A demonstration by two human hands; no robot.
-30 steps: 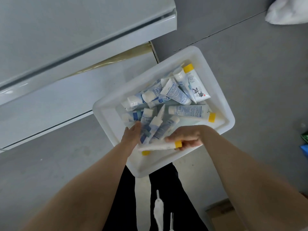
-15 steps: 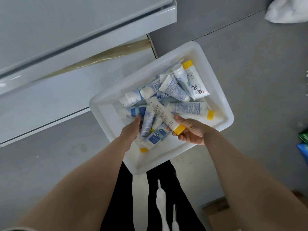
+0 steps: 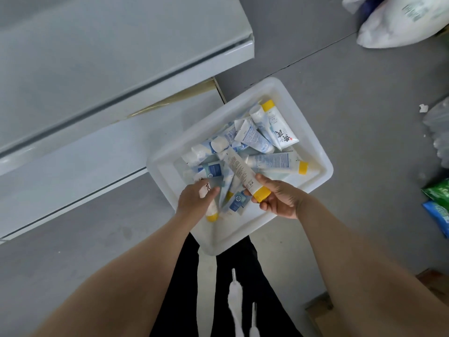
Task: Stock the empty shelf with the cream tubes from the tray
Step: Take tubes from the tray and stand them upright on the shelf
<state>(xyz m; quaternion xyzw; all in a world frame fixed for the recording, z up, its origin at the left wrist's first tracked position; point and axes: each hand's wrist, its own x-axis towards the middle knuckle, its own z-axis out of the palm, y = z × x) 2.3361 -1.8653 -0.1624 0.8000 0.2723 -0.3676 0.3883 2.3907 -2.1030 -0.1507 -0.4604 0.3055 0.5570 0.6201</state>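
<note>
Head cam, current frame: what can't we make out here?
- Tube count in the tray: the tubes overlap.
- Tube in the left hand: mostly covered by the fingers.
- Print on the tube in the right hand: too small.
- Shelf: cut off by the left edge.

Single head-worn view, steeply downward, close above tray and floor.
</note>
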